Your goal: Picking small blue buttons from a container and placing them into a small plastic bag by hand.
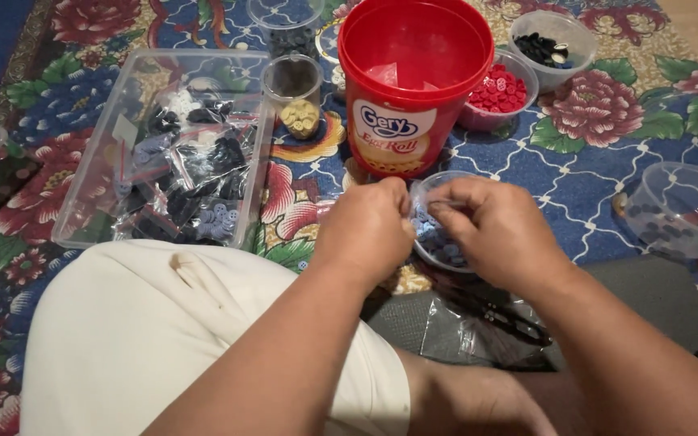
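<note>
My left hand (365,230) and my right hand (498,230) meet over a small clear plastic cup (438,242) of bluish-grey buttons, which sits on the carpet just in front of my legs. Both hands have their fingers pinched together at the cup's rim; what they pinch is too small to tell. A tall red plastic tub (414,81), open and seemingly empty, stands right behind the cup.
A clear rectangular box (171,149) of bagged dark buttons lies to the left. Small cups hold cream buttons (296,97), red buttons (498,93) and black buttons (547,48). An empty clear cup (680,210) sits at right. Black scissors (510,319) lie on plastic bags by my leg.
</note>
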